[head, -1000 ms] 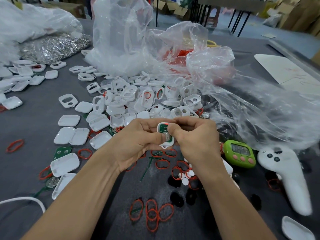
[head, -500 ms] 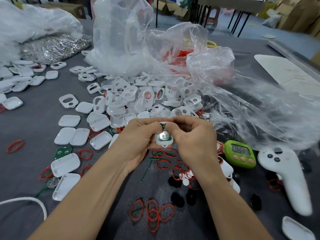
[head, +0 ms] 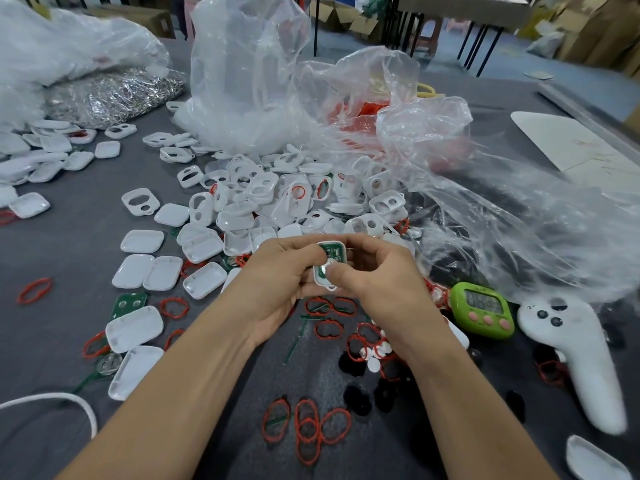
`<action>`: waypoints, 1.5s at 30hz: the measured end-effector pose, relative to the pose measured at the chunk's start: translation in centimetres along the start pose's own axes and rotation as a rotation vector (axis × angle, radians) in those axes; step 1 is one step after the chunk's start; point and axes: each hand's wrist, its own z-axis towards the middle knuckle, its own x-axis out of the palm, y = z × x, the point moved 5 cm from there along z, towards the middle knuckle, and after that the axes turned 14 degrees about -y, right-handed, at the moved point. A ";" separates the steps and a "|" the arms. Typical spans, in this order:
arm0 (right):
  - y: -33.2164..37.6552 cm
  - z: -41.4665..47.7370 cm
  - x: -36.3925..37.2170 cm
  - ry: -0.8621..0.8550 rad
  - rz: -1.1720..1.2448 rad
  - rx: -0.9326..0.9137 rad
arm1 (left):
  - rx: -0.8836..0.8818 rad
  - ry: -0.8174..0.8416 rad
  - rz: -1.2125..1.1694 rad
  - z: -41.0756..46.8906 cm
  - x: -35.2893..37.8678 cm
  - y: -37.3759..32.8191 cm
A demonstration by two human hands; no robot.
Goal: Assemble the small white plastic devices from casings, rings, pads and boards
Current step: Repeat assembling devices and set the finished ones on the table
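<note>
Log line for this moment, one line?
phase: assembly | left hand: holds casing | right hand: thumb presses board | table: spare casings, red rings

- I see a small assembly workshop.
- Loose white casings [head: 277,202] lie heaped across a grey worktable [head: 69,244].
- Big clear plastic bags [head: 242,81] hold parts, one full of silvery metal pieces [head: 110,95].
- Brown cardboard cartons [head: 606,32] stand behind, and a green timer [head: 483,310] sits on the table.

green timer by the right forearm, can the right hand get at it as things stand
Probably yes: the green timer lies uncovered just beside the right hand. But that hand and the left hand both grip the half-built device, so it would need freeing first.
</note>
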 end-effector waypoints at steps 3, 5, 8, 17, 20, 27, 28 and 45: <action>-0.3 0.1 0.0 -0.020 0.070 0.061 | 0.005 0.038 -0.004 -0.2 0.1 -0.1; -0.3 0.2 0.0 -0.030 0.116 0.098 | 0.013 0.049 0.006 -0.3 0.1 -0.1; -0.1 0.2 0.0 -0.033 0.136 0.109 | 0.017 0.055 0.013 -0.4 0.1 -0.1; -0.4 -0.1 0.1 -0.019 0.146 0.141 | 0.024 -0.009 -0.006 -0.1 -0.1 -0.1; -0.4 -0.1 0.1 -0.024 0.148 0.144 | 0.019 -0.021 -0.016 0.0 -0.3 -0.1; -0.4 -0.1 0.0 -0.038 0.169 0.178 | 0.032 -0.030 0.027 0.2 -0.5 0.0; -0.3 0.0 -0.1 -0.049 0.172 0.180 | 0.028 -0.044 0.018 0.2 -0.5 0.0; 2.4 1.6 -4.9 -0.368 -0.606 -0.196 | 0.025 -0.180 -0.089 0.9 -2.6 -1.2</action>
